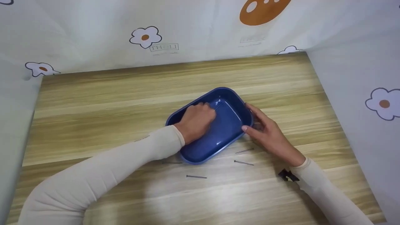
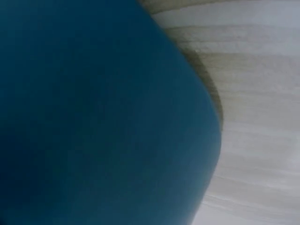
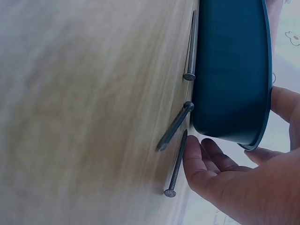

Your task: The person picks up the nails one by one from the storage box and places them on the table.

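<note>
A deep blue plastic tray [image 1: 228,125] lies at a slant on the wood-grain table. My left hand [image 1: 198,120] reaches down inside it, fingers curled, pinching what looks like a thin nail [image 1: 220,105]; the fingertips are hidden. At the tray's right end my right hand [image 1: 270,134] holds the corner, thumb at the rim and other fingers outside the wall. Metal nails lie close by: one nail [image 1: 244,151] below the right hand, another nail [image 1: 243,162] nearer me, and a third nail [image 1: 196,177] in front. The tray wall [image 2: 117,117] fills most of the left wrist view.
Part of one more nail [image 1: 172,162] shows beside the left sleeve. A black clip [image 1: 288,175] sits at the right cuff. Pale flower-print sheeting [image 1: 193,28] borders the table [image 1: 93,93] at the back and both sides.
</note>
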Motion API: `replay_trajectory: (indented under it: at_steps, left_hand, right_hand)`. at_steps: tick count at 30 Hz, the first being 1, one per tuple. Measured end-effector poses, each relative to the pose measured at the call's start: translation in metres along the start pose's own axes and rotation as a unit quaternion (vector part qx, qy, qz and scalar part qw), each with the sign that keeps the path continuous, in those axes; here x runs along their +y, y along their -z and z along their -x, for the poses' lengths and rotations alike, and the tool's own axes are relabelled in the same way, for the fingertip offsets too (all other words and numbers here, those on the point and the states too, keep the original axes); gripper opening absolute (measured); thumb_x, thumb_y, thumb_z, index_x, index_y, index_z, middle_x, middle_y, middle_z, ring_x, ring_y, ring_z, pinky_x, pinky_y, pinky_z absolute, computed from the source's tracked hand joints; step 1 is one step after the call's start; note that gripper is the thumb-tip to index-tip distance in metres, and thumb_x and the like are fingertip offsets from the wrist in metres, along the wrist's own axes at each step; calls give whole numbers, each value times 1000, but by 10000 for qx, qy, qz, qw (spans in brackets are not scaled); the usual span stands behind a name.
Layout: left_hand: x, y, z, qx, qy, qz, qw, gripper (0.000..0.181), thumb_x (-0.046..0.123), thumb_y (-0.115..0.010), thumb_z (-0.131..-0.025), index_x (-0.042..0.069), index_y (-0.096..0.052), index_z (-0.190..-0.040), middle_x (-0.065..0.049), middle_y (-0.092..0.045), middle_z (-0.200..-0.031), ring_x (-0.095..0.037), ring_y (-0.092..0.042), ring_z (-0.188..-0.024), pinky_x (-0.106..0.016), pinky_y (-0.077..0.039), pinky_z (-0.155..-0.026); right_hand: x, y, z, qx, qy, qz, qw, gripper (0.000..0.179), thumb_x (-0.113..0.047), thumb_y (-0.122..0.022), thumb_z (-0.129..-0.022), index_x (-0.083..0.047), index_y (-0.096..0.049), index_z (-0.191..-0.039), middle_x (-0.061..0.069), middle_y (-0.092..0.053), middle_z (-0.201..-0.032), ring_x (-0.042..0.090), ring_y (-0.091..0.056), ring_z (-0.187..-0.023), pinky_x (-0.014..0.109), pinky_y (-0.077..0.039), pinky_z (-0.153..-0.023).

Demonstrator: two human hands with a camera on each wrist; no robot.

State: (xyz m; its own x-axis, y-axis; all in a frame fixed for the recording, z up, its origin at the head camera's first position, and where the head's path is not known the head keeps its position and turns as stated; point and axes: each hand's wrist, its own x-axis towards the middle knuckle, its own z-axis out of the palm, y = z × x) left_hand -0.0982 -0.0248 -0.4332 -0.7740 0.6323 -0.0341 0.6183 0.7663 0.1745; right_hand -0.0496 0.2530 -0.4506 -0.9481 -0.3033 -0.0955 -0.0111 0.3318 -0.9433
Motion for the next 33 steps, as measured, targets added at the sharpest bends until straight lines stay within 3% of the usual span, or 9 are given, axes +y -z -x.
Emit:
replay_trajectory:
  at_steps: [9,15,19,33]
  left_hand:
    - [3,-3,-5,-5,70,-176,9998,12,1,-72,-100,3,-83,-105,-20,-76,-101,-39,-75,-93,-53,-67,-73]
    - [6,-10,-8,451,-86,-983,9941,15,-4,-70,-98,2,-84,-102,-18,-75,-93,-32,-75,-83,-46,-67,-65]
    - [6,-11,-8,523,-76,-1298,9901,14,-3,-72,-97,4,-84,-102,-16,-74,-92,-29,-75,-80,-43,-66,-62]
    - [5,-11,-9,401,-132,-1205,9918,15,-3,-72,-96,4,-84,-104,-16,-75,-93,-29,-76,-80,-44,-67,-64]
  right_hand:
    - [0,0,1,28,-12,-45,10000,74,-15,-77,-106,-21,-42,-171,20,-61,-154,40,-67,-130,26,-60,-99]
    - [0,0,1,53,21,5,10000,74,-15,-77,-106,-21,-43,-171,19,-61,-153,38,-67,-130,26,-58,-101]
    - [-1,0,1,3,-11,18,10000,73,-16,-77,-106,-22,-43,-171,19,-62,-152,37,-67,-129,26,-59,-101]
    - [-1,-1,0,25,-95,3,10000,73,-18,-77,-106,-24,-43,-171,18,-62,-152,37,-67,-127,28,-60,-99]
